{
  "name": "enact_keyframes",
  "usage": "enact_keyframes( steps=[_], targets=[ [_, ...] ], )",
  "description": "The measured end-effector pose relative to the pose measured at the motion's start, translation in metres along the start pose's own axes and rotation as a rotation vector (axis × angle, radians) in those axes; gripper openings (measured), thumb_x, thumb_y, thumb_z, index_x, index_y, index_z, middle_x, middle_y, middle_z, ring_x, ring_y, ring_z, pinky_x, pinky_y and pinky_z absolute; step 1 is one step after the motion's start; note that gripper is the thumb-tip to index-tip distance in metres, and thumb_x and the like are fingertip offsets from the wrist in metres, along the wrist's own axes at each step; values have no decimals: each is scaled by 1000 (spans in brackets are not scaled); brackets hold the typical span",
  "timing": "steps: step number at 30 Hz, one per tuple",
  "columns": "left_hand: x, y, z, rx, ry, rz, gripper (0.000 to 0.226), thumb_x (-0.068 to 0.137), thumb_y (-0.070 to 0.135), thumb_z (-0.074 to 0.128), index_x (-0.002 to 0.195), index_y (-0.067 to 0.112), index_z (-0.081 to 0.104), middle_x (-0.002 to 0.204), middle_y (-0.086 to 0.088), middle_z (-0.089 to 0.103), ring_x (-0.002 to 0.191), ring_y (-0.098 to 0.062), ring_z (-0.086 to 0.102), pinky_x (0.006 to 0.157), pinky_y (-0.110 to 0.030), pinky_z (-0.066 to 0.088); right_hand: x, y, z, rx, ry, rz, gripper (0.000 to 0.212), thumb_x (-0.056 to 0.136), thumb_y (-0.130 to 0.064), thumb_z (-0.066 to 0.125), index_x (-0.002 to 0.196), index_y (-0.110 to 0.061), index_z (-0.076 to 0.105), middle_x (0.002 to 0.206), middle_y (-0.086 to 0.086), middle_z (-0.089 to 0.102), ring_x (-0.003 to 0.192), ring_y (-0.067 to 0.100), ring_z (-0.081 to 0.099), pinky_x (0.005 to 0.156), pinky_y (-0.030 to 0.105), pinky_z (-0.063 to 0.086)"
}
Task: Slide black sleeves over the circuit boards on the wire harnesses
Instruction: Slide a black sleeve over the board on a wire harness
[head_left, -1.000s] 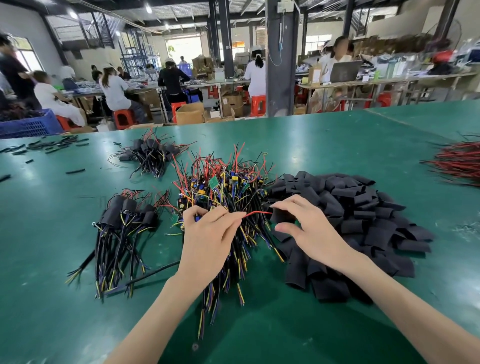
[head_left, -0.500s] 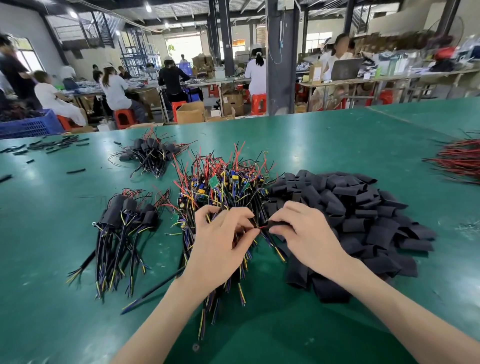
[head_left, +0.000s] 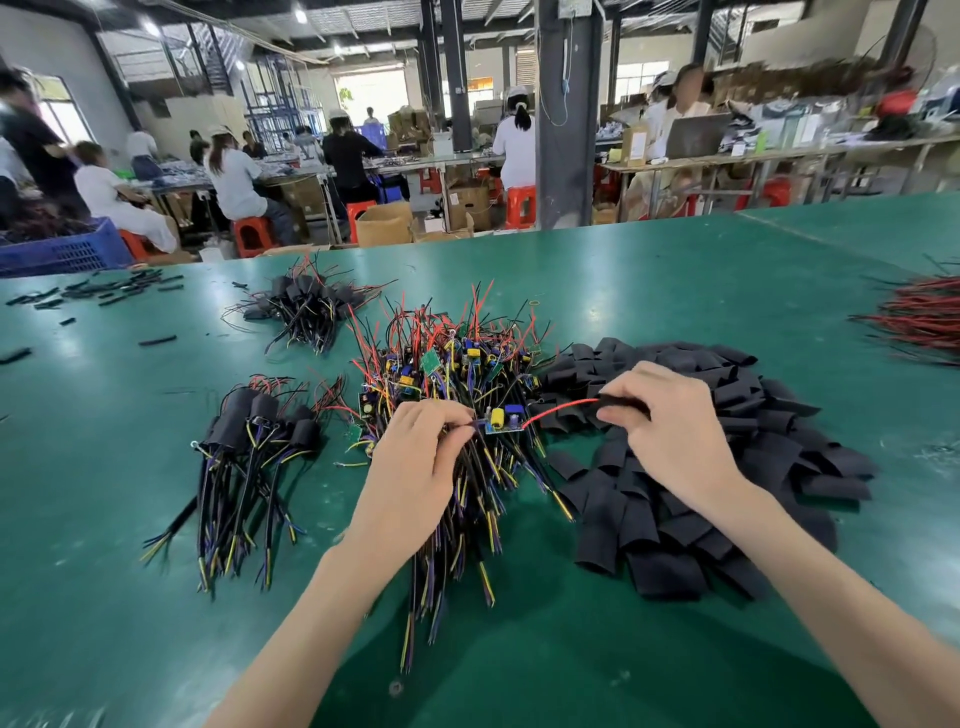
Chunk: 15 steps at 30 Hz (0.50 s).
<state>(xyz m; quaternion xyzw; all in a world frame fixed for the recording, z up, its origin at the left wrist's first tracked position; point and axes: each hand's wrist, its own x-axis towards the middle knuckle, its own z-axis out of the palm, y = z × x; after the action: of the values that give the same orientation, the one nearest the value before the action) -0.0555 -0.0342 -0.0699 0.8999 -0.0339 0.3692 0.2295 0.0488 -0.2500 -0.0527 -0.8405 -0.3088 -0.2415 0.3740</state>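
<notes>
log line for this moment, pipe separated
left hand pinches harness beside circuit board | right hand holds black sleeve at red wire end | board not yet sleeved

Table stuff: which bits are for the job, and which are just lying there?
Job: harness in the left hand, its board, sleeve in the right hand, sleeve pile, harness pile.
Lying about: red wires, blue crate, cardboard box.
</notes>
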Motion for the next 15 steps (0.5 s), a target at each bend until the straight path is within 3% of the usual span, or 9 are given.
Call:
enact_keyframes(
  steps=[3, 5, 8, 11, 15],
  targets=[
    [0, 2, -2, -54, 50, -64, 6, 90, 2, 59, 91, 7, 60, 92, 4, 62, 76, -13, 59, 72, -20, 41, -4, -3, 4, -69, -78, -80, 14, 76, -3, 73, 88, -7, 70, 82, 7, 61, 82, 27, 58, 74, 40, 47],
    [-1, 3, -3, -117, 15, -92, 11, 92, 0, 54, 94, 10, 58, 87, 9, 58, 62, -2, 58, 64, -16, 44, -7, -5, 8, -102, -147, -106, 26, 79, -10, 72, 105, -7, 68, 96, 7, 62, 94, 28, 56, 84, 40, 45],
    [-2, 6, -1, -126, -34, -53, 19, 91, -2, 54, 102, 11, 61, 91, 7, 63, 74, -1, 59, 69, -9, 43, -8, -7, 12, -150, -245, -160, 46, 83, -19, 69, 125, -6, 57, 113, 9, 60, 106, 29, 52, 92, 36, 36],
    [-5, 12, 3, -200, -57, -43, 17, 88, 2, 58, 99, 13, 63, 84, 7, 63, 60, -6, 50, 58, -6, 35, -10, -9, 14, -157, -297, -200, 49, 84, -21, 67, 129, -8, 52, 119, 6, 58, 109, 28, 51, 95, 38, 35],
    [-6, 16, 7, -268, -75, -108, 12, 84, 17, 70, 95, 19, 65, 85, 13, 65, 60, 4, 50, 61, -5, 36, -14, -14, 17, -102, -324, -243, 45, 84, -20, 67, 127, -10, 55, 120, 3, 58, 109, 25, 50, 96, 31, 34]
  ],
)
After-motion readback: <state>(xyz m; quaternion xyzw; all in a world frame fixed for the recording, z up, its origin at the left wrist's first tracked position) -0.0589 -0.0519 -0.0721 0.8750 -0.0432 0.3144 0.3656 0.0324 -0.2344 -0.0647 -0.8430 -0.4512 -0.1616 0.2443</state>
